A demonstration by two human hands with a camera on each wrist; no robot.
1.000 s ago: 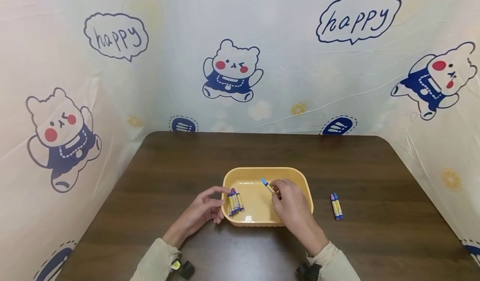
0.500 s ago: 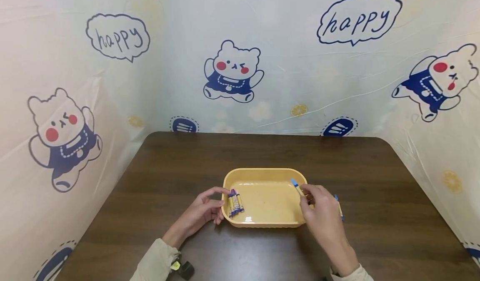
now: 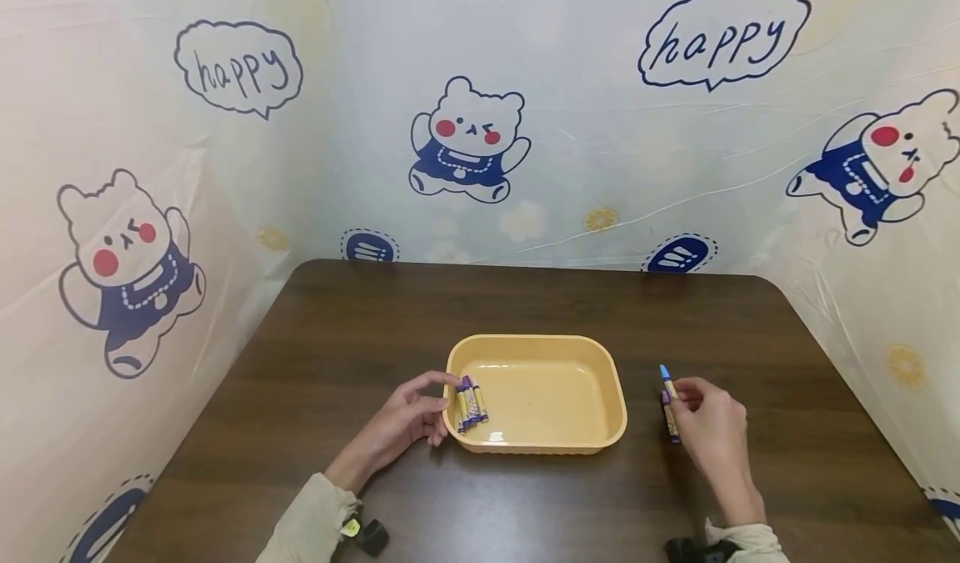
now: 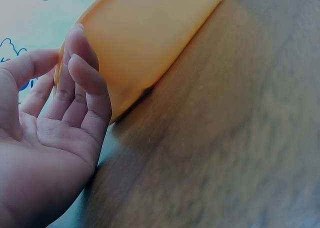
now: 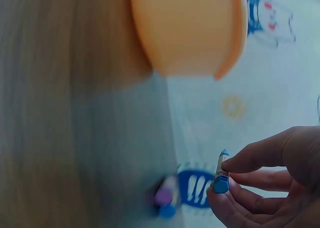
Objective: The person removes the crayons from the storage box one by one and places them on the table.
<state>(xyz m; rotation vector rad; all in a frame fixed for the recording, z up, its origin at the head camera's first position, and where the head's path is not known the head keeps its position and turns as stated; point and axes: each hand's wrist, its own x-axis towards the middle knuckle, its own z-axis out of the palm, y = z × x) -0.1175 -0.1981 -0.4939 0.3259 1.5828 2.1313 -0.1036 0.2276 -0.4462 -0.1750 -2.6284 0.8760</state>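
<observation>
A yellow plastic basin (image 3: 555,396) stands on the table, with several purple and pink-tipped crayons (image 3: 471,404) lying side by side at its left end. My left hand (image 3: 401,425) holds the basin's left rim, thumb and index finger at the edge and the other fingers curled outside (image 4: 75,103). To the right of the basin, my right hand (image 3: 712,425) pinches a light blue crayon (image 3: 667,379) between thumb and fingers, tip pointing away. Beneath it a purple crayon (image 3: 670,421) lies on the table; a blue crayon (image 5: 167,211) beside it shows in the right wrist view.
The dark brown wooden table (image 3: 360,321) has rounded far corners. A pale printed curtain (image 3: 337,129) with bears and lettering surrounds its back and sides. A black strap device (image 3: 370,538) sits at the left wrist.
My right hand has carried the light blue crayon from above the basin rightward to the crayons on the table. The left hand and basin stay in place.
</observation>
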